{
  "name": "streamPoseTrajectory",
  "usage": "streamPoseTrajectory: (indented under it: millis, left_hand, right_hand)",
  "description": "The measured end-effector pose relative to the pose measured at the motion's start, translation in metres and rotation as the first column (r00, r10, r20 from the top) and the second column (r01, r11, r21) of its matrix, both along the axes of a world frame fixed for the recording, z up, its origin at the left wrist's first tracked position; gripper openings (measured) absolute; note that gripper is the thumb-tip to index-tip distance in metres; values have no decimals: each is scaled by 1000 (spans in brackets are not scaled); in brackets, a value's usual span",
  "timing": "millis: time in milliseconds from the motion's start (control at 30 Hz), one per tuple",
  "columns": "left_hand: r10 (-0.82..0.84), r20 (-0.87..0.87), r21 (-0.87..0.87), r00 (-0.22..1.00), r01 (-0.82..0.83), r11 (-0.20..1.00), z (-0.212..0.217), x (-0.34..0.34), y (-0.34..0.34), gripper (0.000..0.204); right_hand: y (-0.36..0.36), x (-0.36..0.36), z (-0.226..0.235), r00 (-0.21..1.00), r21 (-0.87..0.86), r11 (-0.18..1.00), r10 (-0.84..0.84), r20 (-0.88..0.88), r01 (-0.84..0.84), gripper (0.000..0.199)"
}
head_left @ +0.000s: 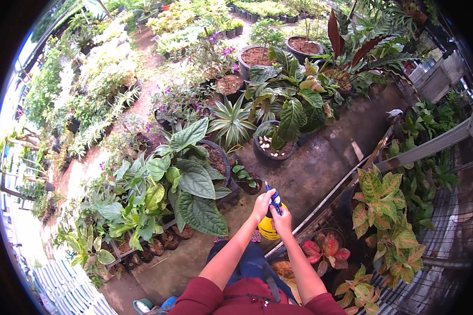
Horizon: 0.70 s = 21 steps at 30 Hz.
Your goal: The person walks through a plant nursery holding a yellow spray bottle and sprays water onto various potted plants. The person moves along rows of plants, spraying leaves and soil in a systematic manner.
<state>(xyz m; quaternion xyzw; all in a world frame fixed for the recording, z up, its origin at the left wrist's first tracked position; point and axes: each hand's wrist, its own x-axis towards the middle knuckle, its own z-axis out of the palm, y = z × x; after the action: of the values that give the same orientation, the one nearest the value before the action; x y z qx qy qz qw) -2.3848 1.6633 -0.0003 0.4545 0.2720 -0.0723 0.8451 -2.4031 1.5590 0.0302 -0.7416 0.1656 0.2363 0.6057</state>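
In front of my body is a pump spray bottle point(268, 229) with a round yellow tank and a dark blue top. My left hand point(263, 205) is closed around the left side of the blue spray head point(275, 199). Against the handle side of that head, my right hand point(282, 221) is closed too, its fingers partly hidden. The nozzle points away from me. Just beyond it stands a small potted plant point(242, 174) with round green leaves. A large plant with broad, dark green leaves point(194, 178) spreads to the left of my hands.
A black pot with white stones point(274, 151) stands ahead on the concrete path point(320, 152). To the right, a pale rail point(328, 197) borders red-leaved point(327, 252) and mottled pink-green plants point(378, 202). Small pots point(156, 247) line the left; blue-green footwear point(143, 305) lies low left.
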Motion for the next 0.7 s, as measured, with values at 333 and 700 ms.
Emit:
streamPoseTrajectory:
  millis: [333, 700]
  left_hand:
    - [-94, -136, -56, 986, 87, 995, -31, -28, -41, 41]
    - [9, 36, 159, 999, -15, 987, 16, 18, 7, 37]
  right_hand:
    - [-32, -35, -23, 1000, -277, 961, -2, -22, -4, 37]
    - [20, 7, 1, 989, 8, 997, -81, 124, 81, 28]
